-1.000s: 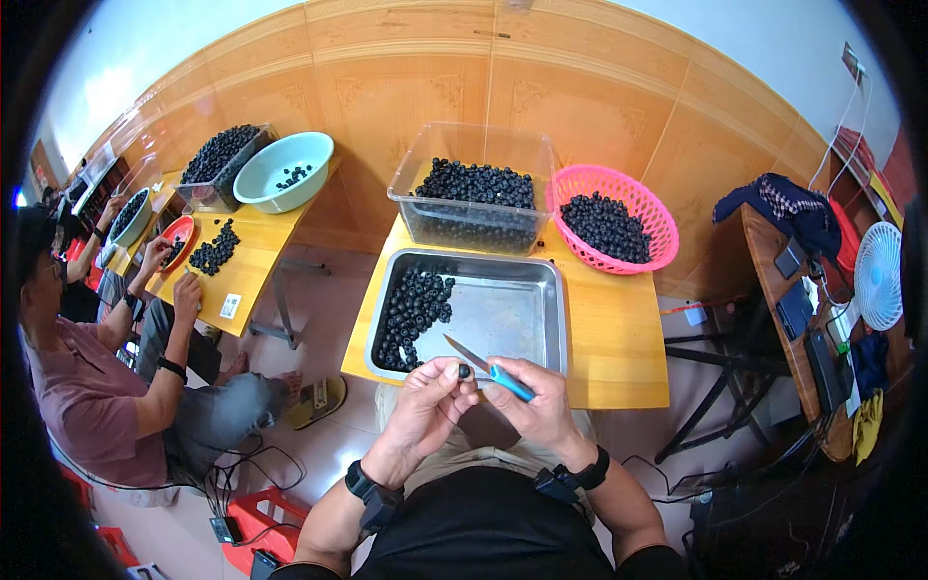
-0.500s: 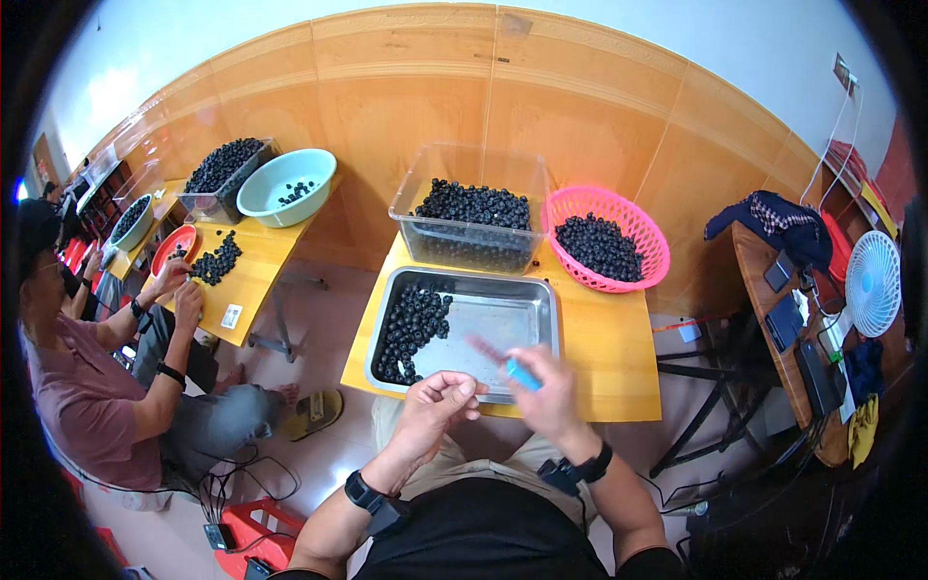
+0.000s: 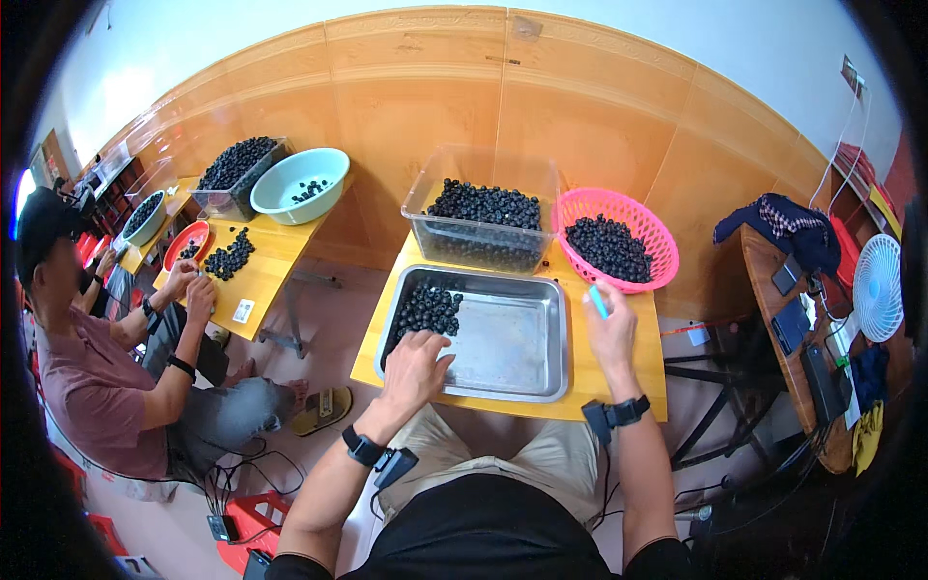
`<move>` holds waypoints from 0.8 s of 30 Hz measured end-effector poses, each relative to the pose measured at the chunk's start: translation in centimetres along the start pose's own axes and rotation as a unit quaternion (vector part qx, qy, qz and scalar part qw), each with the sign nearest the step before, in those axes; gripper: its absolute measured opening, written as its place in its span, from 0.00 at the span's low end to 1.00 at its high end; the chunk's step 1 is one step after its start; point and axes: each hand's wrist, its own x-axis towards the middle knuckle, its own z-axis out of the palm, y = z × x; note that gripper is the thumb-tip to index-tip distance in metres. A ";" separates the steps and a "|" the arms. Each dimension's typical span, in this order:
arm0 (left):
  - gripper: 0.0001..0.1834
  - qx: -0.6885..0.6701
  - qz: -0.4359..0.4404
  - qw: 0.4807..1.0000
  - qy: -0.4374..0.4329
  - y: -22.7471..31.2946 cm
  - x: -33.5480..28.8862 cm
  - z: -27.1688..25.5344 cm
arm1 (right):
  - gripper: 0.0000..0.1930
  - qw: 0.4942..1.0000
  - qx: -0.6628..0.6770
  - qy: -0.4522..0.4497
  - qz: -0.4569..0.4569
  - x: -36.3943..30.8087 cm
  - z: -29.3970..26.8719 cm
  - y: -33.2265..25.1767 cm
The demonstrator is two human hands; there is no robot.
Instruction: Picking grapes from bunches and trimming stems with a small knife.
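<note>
In the shallow metal tray [image 3: 512,389], small dark round pieces [image 3: 425,311] are heaped along the left side. My left hand [image 3: 414,372] reaches over the tray's near left edge to that heap, thumb apart from its fingers and nothing visible in its grasp. A tool with a light-blue handle [image 3: 598,302] is gripped in my right hand [image 3: 611,329], right of the tray and just below the pink basket [image 3: 667,227]. The rest of the tool is hidden. More dark pieces [image 3: 607,247] lie in that basket.
Behind the tray stands a clear plastic bin [image 3: 481,237] with many dark pieces. At left a person [image 3: 106,387] handles pieces at another table, near a pale green basin [image 3: 300,208]. A fan [image 3: 878,287] stands at right; a red stool [image 3: 253,532] is at lower left.
My hands have moved apart. The left went forward to the heap in the tray; the right carried the blue-handled tool right and forward toward the pink basket.
</note>
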 end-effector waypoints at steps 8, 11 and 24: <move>0.05 0.187 0.119 0.967 -0.128 -2.1 4.1 2.9 | 0.19 0.993 0.086 -0.060 0.062 -6.9 -0.4 -2.1; 0.05 0.199 0.131 0.963 -0.123 -2.3 4.4 3.5 | 0.18 0.990 0.123 -0.048 0.040 -8.3 -1.0 -1.3; 0.08 -0.424 -0.192 0.874 -0.138 0.7 2.5 2.0 | 0.15 0.977 0.170 -0.126 0.035 -11.5 0.5 -4.8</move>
